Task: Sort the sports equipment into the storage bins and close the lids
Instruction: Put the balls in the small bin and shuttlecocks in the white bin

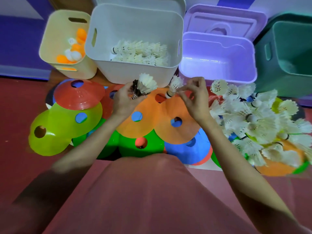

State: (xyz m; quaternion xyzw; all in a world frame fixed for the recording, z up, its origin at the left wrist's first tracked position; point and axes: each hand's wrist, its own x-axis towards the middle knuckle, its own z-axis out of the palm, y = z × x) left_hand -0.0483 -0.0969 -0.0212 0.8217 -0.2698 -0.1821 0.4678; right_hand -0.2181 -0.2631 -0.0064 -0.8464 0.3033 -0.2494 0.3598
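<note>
Shuttlecocks are the objects in hand: our left hand (125,97) grips one shuttlecock (146,84) together with something dark that we cannot identify, while our right hand (194,97) pinches a second shuttlecock (173,87) by its skirt, cork hanging downward; both hands hover just in front of the white bin (135,39), above the orange cones (152,114). Inside the white bin a layer of feathered shuttles (141,54) already lies on the floor, so we judge this bin to be their destination; the loose pile (249,119) to our right remains large, hence the sorting is far from done.

To do the step well, we lift both hands over the near rim before letting go, since a release short of the wall would drop the shuttles onto the cones; we release low inside the bin so that the light feathers do not bounce or drift out. A pinch on the skirt risks bending feathers; a light hold suffices.

The yellow bin (50,53) at far left holds orange and white balls (74,49); the purple bin (217,56) appears empty, its lid (224,21) propped behind it; the green bin (287,48) stands at far right; none of the lids is closed yet, so that step waits until every pile is sorted.
</note>
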